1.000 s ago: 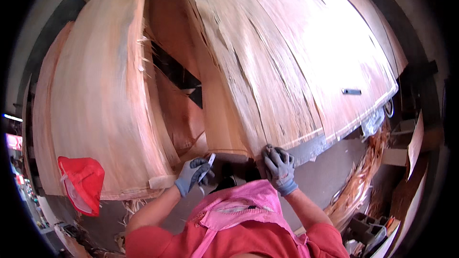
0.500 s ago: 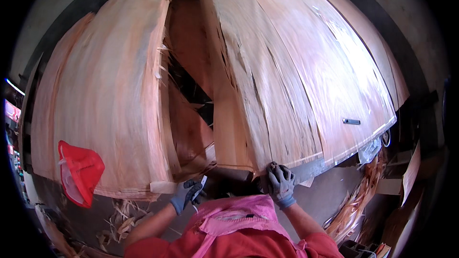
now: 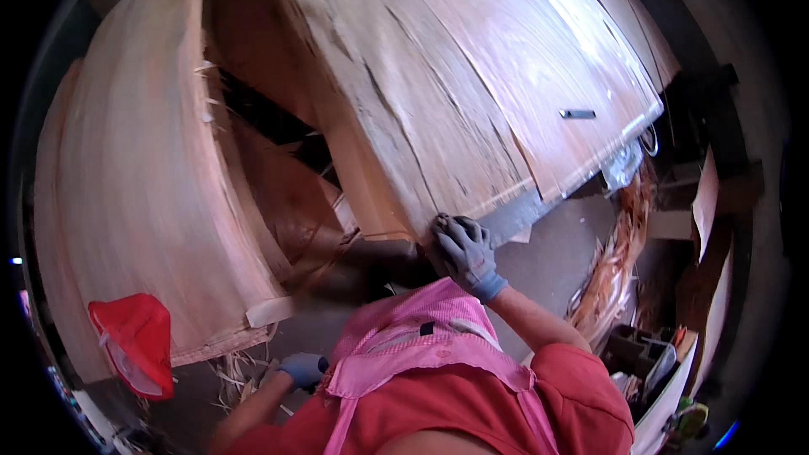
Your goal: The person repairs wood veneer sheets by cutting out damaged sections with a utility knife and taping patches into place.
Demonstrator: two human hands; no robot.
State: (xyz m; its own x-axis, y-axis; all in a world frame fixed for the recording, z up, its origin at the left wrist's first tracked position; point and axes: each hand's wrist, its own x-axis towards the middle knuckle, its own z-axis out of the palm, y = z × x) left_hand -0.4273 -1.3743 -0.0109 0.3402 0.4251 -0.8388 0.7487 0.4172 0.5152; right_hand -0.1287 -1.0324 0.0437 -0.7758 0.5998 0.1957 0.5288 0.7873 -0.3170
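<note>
My right hand (image 3: 468, 254), in a grey glove, has its fingers curled over the near corner of a wood veneer sheet (image 3: 421, 135) on the right stack. This sheet is pale with dark splits along its grain. My left hand (image 3: 302, 368), gloved too, is low beside my pink apron (image 3: 413, 329); its fingers are mostly hidden, and whatever it may hold is out of sight. Left of a gap stands another veneer stack (image 3: 135, 185) with a ragged inner edge. On the right stack lies a small dark bar-shaped tool (image 3: 577, 114).
A red cap-like item (image 3: 139, 337) hangs at the left stack's near corner. A grey metal edge (image 3: 516, 217) shows under the right sheets, with a clear plastic bag (image 3: 622, 165) beside it. Veneer scraps (image 3: 607, 286) litter the floor; boxes (image 3: 645, 358) stand lower right.
My left hand, earlier with a thin white-and-grey knife-like tool, has dropped back toward my left side. My right hand stays at the sheet's corner while the whole view has shifted and tilted.
</note>
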